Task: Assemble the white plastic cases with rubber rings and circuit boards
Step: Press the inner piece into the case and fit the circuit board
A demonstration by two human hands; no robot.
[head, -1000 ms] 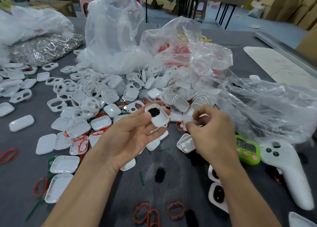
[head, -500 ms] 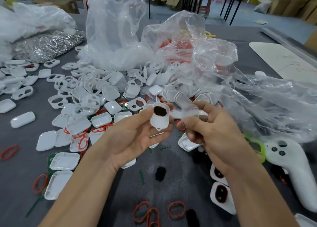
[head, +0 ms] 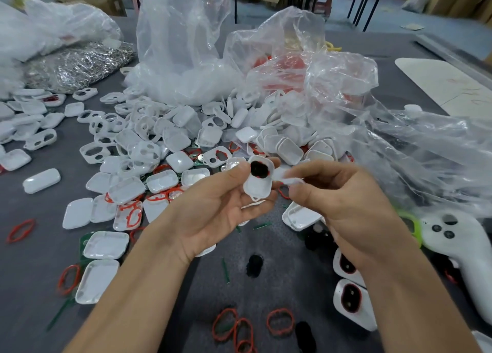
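Note:
My left hand [head: 213, 209] grips a white plastic case half [head: 259, 183] upright, its black pad with a red ring edge showing in the upper opening. Beside it, my right hand [head: 343, 201] pinches a second small white case piece [head: 286, 177] that touches the first one's right edge. A heap of loose white case halves [head: 170, 142] covers the grey table behind both hands. Red rubber rings [head: 279, 322] lie near the front edge. Two cases fitted with red rings and black pads [head: 351, 300] lie under my right forearm.
Crumpled clear plastic bags [head: 332, 86] rise behind and to the right of the heap. A bag of silver metal parts [head: 80, 65] sits at the back left. A white controller [head: 463, 248] and a green timer [head: 412, 224] lie at the right. Black pads [head: 254, 264] dot the table.
My right hand brought the small white piece from the heap to the right edge of the case in my left hand. The left hand raised its case slightly.

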